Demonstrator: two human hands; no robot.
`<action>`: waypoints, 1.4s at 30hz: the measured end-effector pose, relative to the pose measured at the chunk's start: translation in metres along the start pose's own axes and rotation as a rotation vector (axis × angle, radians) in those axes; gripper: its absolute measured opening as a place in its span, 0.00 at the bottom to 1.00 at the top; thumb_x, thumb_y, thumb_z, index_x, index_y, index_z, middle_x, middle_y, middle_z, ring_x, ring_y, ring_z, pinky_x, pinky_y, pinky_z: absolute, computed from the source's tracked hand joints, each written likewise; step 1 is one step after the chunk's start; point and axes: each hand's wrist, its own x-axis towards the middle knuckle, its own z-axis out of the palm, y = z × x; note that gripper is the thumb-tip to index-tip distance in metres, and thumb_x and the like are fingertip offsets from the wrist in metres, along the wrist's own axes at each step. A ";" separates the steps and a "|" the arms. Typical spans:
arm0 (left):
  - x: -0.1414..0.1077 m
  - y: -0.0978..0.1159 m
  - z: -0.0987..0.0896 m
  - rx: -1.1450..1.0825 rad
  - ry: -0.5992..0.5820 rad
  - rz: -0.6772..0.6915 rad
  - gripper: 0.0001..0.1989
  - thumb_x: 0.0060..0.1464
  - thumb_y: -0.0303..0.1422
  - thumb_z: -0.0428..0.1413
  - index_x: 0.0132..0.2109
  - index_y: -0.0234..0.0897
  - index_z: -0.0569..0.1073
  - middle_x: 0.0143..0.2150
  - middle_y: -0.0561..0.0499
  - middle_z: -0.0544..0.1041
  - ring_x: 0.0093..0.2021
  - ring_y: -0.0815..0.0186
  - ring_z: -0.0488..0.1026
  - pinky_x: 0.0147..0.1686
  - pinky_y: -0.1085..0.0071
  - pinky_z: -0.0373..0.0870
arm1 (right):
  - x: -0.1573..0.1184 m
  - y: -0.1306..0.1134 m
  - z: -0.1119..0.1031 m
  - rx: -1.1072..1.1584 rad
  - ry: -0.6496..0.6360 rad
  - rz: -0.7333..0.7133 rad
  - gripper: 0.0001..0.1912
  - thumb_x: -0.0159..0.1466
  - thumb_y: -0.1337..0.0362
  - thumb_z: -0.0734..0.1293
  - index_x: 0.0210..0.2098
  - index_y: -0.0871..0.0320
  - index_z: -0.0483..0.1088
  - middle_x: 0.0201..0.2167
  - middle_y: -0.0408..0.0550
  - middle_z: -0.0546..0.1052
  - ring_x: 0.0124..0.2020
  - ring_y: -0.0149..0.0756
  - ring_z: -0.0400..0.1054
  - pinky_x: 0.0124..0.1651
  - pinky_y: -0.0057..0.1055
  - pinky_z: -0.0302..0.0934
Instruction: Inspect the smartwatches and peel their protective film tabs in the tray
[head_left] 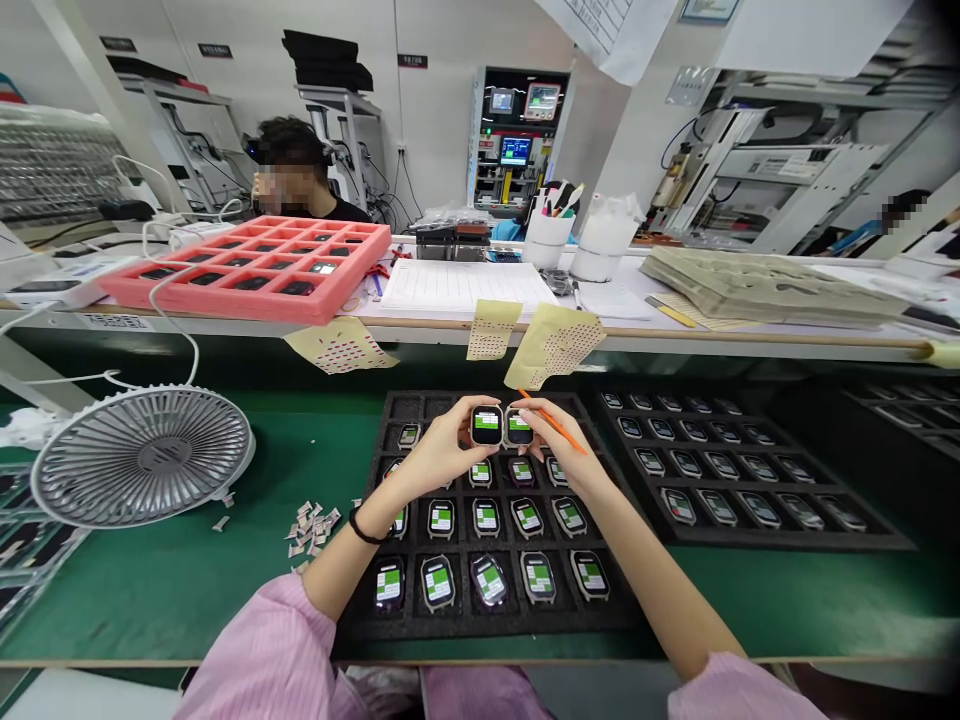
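My left hand [448,440] is closed on a square smartwatch [487,426] whose lit screen shows white and green over black. Beside it, a second smartwatch [519,428] with a similar screen is gripped in my right hand [559,440]. The two watches sit side by side, close together. An orange stick, like a pen [553,422], slants across my right hand from the fingers toward the wrist. Below both hands lies a black foam tray [469,622] with rows of watches in its compartments, most with lit green-and-white screens. My forearms hide part of it.
A grey round fan [142,455] stands at the left, with small paper tags [311,530] scattered near it. Another black tray of watches [720,485] lies to the right. On the shelf are a pink foam tray [255,265] and paper sheets [472,285]. A person [292,170] sits beyond.
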 end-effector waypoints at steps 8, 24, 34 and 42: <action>0.002 -0.006 0.004 0.450 0.122 0.275 0.23 0.52 0.27 0.59 0.55 0.41 0.67 0.54 0.43 0.68 0.56 0.55 0.65 0.56 0.54 0.64 | 0.002 -0.014 0.024 -0.127 -0.042 -0.113 0.16 0.64 0.52 0.64 0.44 0.55 0.72 0.19 0.39 0.65 0.18 0.28 0.57 0.22 0.27 0.55; 0.004 -0.001 0.005 0.408 0.167 0.471 0.24 0.46 0.30 0.62 0.52 0.42 0.71 0.54 0.43 0.74 0.56 0.53 0.67 0.56 0.53 0.62 | -0.010 -0.022 0.003 0.216 -0.359 0.077 0.21 0.57 0.58 0.71 0.50 0.54 0.72 0.43 0.49 0.77 0.44 0.40 0.72 0.48 0.37 0.66; 0.001 0.004 0.007 0.365 0.161 0.524 0.23 0.46 0.26 0.60 0.51 0.40 0.72 0.52 0.46 0.76 0.54 0.57 0.69 0.55 0.56 0.64 | -0.015 -0.024 0.009 0.227 -0.309 0.008 0.18 0.55 0.59 0.73 0.45 0.55 0.73 0.39 0.48 0.77 0.41 0.39 0.73 0.46 0.34 0.65; 0.000 0.001 0.009 0.400 0.194 0.519 0.23 0.47 0.26 0.60 0.52 0.40 0.71 0.52 0.45 0.76 0.55 0.56 0.69 0.55 0.57 0.64 | -0.011 -0.022 0.013 0.212 -0.259 0.022 0.23 0.49 0.61 0.76 0.45 0.54 0.73 0.34 0.46 0.77 0.38 0.41 0.73 0.45 0.37 0.67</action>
